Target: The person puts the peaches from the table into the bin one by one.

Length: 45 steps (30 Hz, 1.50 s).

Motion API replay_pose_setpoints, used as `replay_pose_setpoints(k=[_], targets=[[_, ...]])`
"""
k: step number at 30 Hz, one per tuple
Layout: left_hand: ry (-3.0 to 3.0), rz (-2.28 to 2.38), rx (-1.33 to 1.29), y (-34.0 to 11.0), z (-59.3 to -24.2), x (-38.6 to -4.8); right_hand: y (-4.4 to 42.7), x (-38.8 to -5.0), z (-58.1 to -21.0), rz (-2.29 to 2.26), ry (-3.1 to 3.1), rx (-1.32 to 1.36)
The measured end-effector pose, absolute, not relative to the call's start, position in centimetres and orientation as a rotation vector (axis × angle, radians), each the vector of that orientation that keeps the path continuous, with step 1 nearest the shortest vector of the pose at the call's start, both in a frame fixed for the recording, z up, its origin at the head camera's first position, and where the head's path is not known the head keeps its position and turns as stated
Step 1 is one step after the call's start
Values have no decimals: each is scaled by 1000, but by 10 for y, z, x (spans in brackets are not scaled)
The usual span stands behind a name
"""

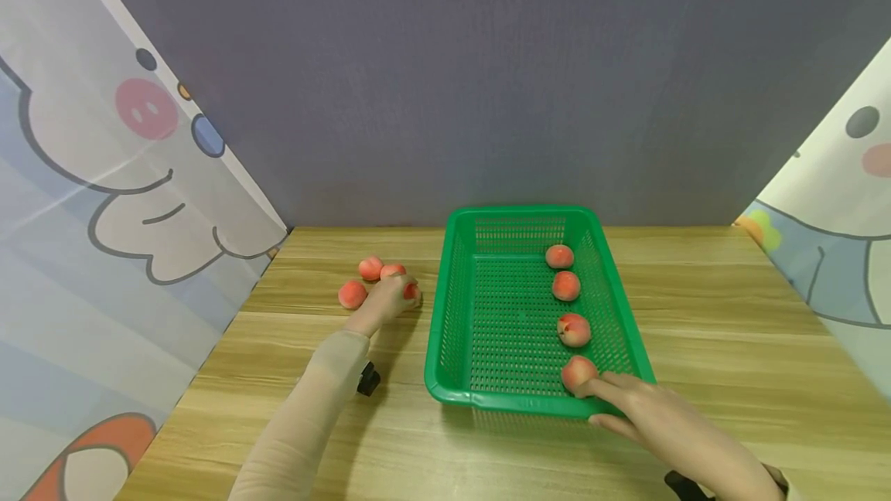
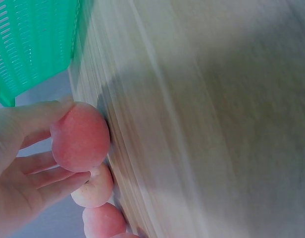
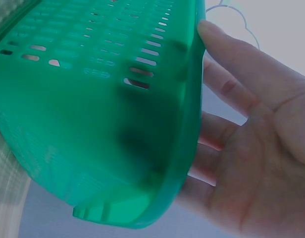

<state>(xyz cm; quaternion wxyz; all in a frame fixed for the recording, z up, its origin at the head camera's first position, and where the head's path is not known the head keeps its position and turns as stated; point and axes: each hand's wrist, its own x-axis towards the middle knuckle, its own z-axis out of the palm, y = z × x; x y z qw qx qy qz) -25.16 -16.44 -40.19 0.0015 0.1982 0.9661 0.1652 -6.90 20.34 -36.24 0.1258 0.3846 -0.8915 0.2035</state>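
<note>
My left hand (image 1: pixel 391 301) pinches a reddish peach (image 2: pixel 80 138) between thumb and fingers, low over the table left of the basket. Close by it, more peaches (image 1: pixel 353 294) lie on the wood; one pale peach (image 2: pixel 95 187) touches or nearly touches the held one. A green plastic basket (image 1: pixel 515 403) stands in the middle, with several peaches (image 1: pixel 574 330) lined up along its right side. My right hand (image 1: pixel 647 412) grips the basket's near right rim, thumb outside and fingers over the edge. Those fingers are beside the nearest peach (image 1: pixel 578 372); whether they touch it is hidden.
The wooden table (image 1: pixel 703 346) runs back to a grey wall panel (image 1: pixel 487 83). Cartoon-printed sheets (image 1: pixel 90 176) flank it on the left and right. The basket's perforated walls rise around the peaches inside.
</note>
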Motion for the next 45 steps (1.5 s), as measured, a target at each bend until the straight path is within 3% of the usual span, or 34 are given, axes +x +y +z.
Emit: replay_pose_setpoints(k=[22,30,45], targets=[[3002,580,581,-162,-400,-254,204,-70,-362,602,-2635,1114],[2988,528,675,-164,-396,-255,204,-69,-363,598,-2614,1126],[2903,522,687,-164,-369,-261,203,-70,-365,610,-2571,1137]])
